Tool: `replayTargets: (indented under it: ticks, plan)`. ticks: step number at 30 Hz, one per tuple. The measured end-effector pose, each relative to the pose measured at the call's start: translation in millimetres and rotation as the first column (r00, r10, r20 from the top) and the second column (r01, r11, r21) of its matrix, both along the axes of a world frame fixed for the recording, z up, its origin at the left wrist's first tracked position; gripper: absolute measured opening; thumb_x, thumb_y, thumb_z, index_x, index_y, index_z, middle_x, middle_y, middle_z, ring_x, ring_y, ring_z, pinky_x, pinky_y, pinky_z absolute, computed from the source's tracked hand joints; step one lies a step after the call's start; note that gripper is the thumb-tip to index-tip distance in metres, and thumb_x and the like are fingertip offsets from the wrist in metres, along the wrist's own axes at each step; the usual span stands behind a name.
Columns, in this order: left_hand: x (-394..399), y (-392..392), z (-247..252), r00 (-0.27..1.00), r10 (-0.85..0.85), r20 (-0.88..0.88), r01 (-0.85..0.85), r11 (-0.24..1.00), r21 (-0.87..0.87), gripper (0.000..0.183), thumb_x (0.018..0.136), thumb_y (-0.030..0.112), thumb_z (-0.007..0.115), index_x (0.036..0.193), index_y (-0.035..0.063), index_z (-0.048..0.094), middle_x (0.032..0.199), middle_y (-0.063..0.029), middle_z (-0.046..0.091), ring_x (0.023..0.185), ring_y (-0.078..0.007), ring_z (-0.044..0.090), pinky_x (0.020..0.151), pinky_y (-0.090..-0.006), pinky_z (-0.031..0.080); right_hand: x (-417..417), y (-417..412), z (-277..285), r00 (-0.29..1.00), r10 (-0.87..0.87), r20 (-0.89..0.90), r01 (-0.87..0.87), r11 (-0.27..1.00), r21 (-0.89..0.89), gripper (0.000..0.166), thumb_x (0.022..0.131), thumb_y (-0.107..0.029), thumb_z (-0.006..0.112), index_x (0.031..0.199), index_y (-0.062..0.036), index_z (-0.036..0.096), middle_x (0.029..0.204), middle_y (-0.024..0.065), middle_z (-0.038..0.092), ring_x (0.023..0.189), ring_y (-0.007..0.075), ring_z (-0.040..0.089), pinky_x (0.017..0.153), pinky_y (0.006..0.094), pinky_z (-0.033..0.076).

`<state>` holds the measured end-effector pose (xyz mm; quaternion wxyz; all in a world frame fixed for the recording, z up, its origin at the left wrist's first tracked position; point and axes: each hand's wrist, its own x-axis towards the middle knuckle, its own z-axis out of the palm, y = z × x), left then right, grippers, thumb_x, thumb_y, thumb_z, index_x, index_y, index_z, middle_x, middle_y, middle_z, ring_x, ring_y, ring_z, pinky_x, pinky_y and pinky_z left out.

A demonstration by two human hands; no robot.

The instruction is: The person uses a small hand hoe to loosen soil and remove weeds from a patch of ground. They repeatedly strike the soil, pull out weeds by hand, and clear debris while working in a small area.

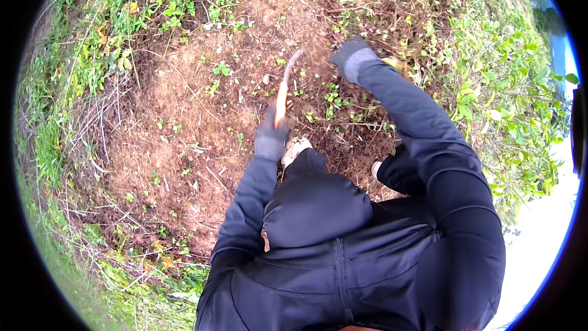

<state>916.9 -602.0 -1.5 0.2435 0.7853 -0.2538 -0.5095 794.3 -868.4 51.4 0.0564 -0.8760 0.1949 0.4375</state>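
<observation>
My left hand (272, 132), in a dark knit glove, is closed around the orange handle of a sickle (287, 76). The tool's thin curved blade points away from me over the bare soil (183, 101) and is a little blurred. My right hand (351, 55), gloved the same way, is farther out and to the right of the blade tip, low over soil and loose plant litter (395, 32). Its fingers are blurred and turned away, so whether it holds anything cannot be told.
Small green weeds (222, 69) dot the reddish soil. Taller grass (48, 147) and dry stalks stand at the left, a leafy bush (496, 101) at the right. A light-coloured shoe (296, 149) and my bent dark-clothed knee (317, 211) are close below my hands.
</observation>
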Motion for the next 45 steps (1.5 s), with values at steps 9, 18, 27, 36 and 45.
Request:
replayTargets:
  ticks: [9,18,27,36,45]
  plan:
    - [2,67,19,1.000,-0.021,0.011,0.024,0.943,-0.332,0.050,0.086,0.017,0.057,0.133,0.0136,0.040,0.105,-0.0187,0.062,0.090,-0.0270,0.064,0.074,-0.0333,0.051,-178,-9,63,1.000,0.021,-0.015,-0.022,0.996,-0.082,0.048,0.069,-0.023,0.067,0.116,-0.0227,0.057,0.118,0.0047,0.056,0.115,0.0262,0.046,0.102,0.0464,0.029]
    - [-6,79,19,0.932,-0.360,0.030,0.361,0.933,-0.018,0.061,0.084,0.036,0.056,0.138,0.0296,0.029,0.078,-0.0223,0.062,0.069,-0.0406,0.062,0.060,-0.0464,0.049,-46,140,-1,0.780,-0.019,0.625,0.094,0.992,-0.087,0.053,0.077,-0.020,0.057,0.127,-0.0083,0.043,0.132,0.0124,0.041,0.126,0.0285,0.035,0.099,0.0548,0.027]
    - [13,18,34,0.970,-0.241,0.043,0.238,0.970,0.057,0.052,0.085,0.033,0.058,0.132,0.0187,0.041,0.089,-0.0214,0.063,0.079,-0.0352,0.064,0.070,-0.0402,0.051,-94,90,-53,0.963,-0.255,0.089,0.244,0.962,0.118,0.032,0.085,-0.014,0.046,0.116,-0.0101,0.053,0.112,0.0124,0.056,0.106,0.0276,0.054,0.086,0.0429,0.047]
    - [15,95,39,0.933,-0.338,-0.121,0.328,0.940,-0.099,0.053,0.084,0.045,0.056,0.131,0.0251,0.039,0.078,-0.0223,0.061,0.070,-0.0403,0.062,0.060,-0.0443,0.048,-141,-1,21,0.962,-0.204,0.183,0.194,0.978,0.070,0.019,0.084,-0.013,0.049,0.094,-0.0064,0.064,0.093,0.0151,0.064,0.087,0.0302,0.063,0.075,0.0405,0.051]
    - [57,-35,82,0.398,-0.763,0.509,0.917,0.318,-0.241,0.036,0.079,0.015,0.060,0.115,0.0123,0.054,0.089,-0.0106,0.062,0.074,-0.0298,0.063,0.058,-0.0374,0.050,-202,-143,74,0.944,0.268,0.193,-0.142,0.856,-0.497,0.030,0.079,-0.015,0.057,0.109,-0.0175,0.057,0.107,0.0031,0.056,0.105,0.0222,0.054,0.087,0.0397,0.044]
